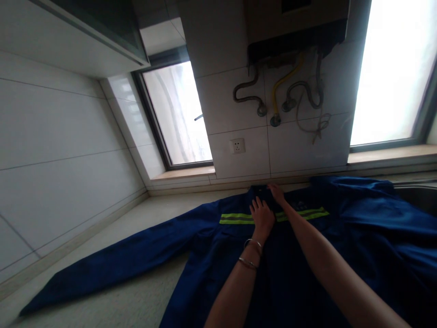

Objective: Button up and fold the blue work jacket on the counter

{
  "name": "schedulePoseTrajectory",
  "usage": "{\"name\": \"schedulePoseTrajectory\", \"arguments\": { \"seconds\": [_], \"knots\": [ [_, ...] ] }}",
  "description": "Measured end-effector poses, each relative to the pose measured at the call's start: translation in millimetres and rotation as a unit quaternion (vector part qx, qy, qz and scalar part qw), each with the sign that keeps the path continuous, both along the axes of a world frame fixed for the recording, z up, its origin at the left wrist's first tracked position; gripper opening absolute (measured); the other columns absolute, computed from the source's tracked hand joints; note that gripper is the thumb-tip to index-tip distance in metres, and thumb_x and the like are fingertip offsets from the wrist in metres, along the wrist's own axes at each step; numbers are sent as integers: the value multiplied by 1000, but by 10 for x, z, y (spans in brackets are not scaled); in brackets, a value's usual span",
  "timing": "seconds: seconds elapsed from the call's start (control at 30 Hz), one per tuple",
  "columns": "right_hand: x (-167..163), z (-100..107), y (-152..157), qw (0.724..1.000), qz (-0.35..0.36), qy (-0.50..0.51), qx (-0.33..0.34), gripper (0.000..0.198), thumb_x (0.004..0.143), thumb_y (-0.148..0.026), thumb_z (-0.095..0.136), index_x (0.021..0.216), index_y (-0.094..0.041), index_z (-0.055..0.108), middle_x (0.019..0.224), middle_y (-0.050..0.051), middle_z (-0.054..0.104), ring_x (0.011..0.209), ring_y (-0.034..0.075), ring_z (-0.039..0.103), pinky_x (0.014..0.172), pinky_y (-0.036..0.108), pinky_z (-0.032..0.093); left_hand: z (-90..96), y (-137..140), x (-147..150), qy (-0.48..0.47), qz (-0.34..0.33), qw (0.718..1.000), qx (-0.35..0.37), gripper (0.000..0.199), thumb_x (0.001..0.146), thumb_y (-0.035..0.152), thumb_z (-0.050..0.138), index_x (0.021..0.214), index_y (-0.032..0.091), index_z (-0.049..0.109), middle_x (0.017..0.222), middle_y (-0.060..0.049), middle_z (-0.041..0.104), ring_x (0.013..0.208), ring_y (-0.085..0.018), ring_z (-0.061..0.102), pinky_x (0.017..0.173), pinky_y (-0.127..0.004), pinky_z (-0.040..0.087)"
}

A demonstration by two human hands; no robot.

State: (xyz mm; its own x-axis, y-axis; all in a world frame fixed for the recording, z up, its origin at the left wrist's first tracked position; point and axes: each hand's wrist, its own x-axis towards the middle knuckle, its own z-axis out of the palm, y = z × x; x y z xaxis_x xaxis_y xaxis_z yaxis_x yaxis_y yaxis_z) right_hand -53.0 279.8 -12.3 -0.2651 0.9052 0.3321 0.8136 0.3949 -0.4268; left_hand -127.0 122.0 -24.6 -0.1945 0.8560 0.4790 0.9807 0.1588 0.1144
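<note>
A dark blue work jacket [205, 246] with a yellow-green and grey reflective stripe [236, 219] across its chest lies spread out on the counter. Its left-hand sleeve stretches out straight toward the lower left. My left hand [262, 216] rests flat on the chest, below the collar, fingers apart; two bracelets circle that wrist. At the right side of the collar [258, 189], my right hand [277, 194] has its fingers bent on the edge of the cloth, apparently pinching it. The thumb of that hand is hard to make out.
The pale counter [146, 282] runs along a tiled wall. A sink edge [418, 187] shows at the right, partly beneath the jacket. Above are a wall socket [238, 146], a water heater [297, 27] with hoses, and two windows. A cabinet [85, 32] hangs upper left.
</note>
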Motion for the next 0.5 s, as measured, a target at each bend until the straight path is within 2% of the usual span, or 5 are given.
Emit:
{"name": "schedulePoseTrajectory", "arguments": {
  "seconds": [0.07, 0.17, 0.27, 0.4, 0.5],
  "knots": [
    [116, 15, 51, 998, -45, 30, 11, 48, 90, -31, 23, 114, -15, 62, 108, 12, 65, 101, 23, 58, 84, 31, 43, 15, 9, -14, 1, -25, 1000, -6, 52, 84, 35, 44, 131, 13, 43, 147, -14, 27, 135, -32, 22, 108, -47, 23],
    [302, -1, 147, 992, -107, 65, 17, 49, 88, -28, 24, 110, -12, 64, 102, 15, 66, 97, 25, 59, 81, 33, 44, -2, 53, -47, 18, -135, 990, -39, 57, 87, 38, 40, 139, 17, 33, 149, -9, 25, 137, -26, 19, 110, -42, 23],
    [465, -52, 262, 987, -136, 87, 12, 43, 86, -21, 31, 107, -9, 66, 101, 18, 65, 96, 26, 60, 81, 34, 44, -32, 96, -72, 30, -214, 972, -93, 49, 91, 38, 31, 136, 21, 37, 147, -5, 31, 136, -21, 24, 108, -43, 26],
    [640, -118, 381, 989, -116, 88, -20, 28, 88, -22, 42, 88, -11, 69, 86, 13, 67, 85, 23, 62, 75, 34, 47, -32, 99, -65, 21, -219, 970, -101, 41, 93, 34, 28, 126, 23, 48, 140, -4, 43, 131, -19, 33, 108, -47, 26],
    [682, -109, 429, 991, -93, 92, -21, 23, 89, -32, 52, 93, -13, 63, 91, 6, 64, 84, 17, 61, 77, 34, 49, 0, 70, -41, 12, -210, 972, -102, 37, 92, 30, 32, 124, 24, 51, 136, -4, 47, 129, -19, 36, 108, -45, 26]
  ]
}}
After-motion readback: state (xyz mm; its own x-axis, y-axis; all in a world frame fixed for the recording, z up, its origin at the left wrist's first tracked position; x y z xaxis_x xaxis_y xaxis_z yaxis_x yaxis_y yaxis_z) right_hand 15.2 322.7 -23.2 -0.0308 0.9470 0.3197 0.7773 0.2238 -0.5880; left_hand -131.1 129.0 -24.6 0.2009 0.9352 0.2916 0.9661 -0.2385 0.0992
